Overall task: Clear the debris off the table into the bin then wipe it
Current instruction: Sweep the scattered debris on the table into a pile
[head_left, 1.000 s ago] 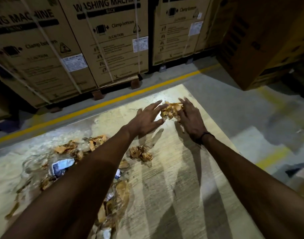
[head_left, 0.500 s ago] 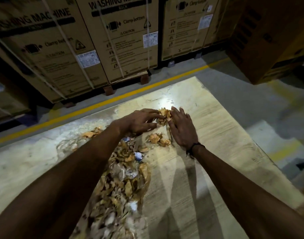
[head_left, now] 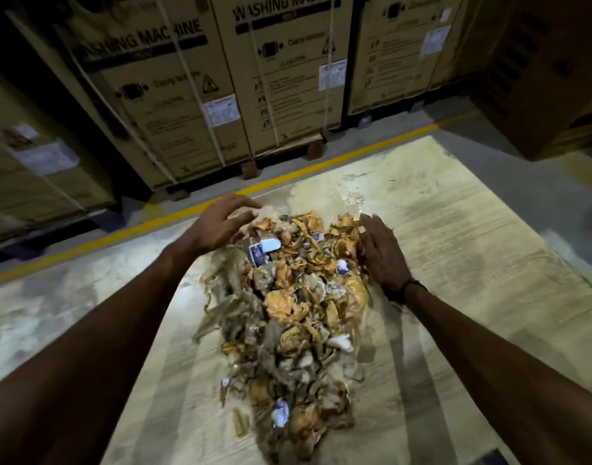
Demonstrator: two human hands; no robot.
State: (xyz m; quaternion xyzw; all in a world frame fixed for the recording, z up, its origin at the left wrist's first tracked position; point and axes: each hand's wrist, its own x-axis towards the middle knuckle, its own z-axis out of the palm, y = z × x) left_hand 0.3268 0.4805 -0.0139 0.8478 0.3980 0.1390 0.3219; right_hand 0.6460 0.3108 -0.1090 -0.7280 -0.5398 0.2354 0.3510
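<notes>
**On the table: both hands flanking the debris pile**

On the wooden table (head_left: pixel 472 263), the debris pile (head_left: pixel 294 307) of torn brown paper and blue-white scraps is lying along the centre. The left hand (head_left: pixel 220 226) is hovering at its far-left edge, fingers loosely spread, gripping nothing. The right hand (head_left: pixel 381 253) is pressing flat against its far-right edge, fingers straight. Washing machine cartons (head_left: pixel 281 78) are standing behind a yellow floor line (head_left: pixel 187 209).

Looks like a warehouse or appliance stockroom. Big strapped cardboard cartons (head_left: pixel 173 105) printed "WASHING MACHINE" sit in a row on wooden blocks (head_left: pixel 249 169), with a yellow floor line (head_left: pixel 287 177) painted on grey concrete right in front of them. Dim lighting too.
</notes>
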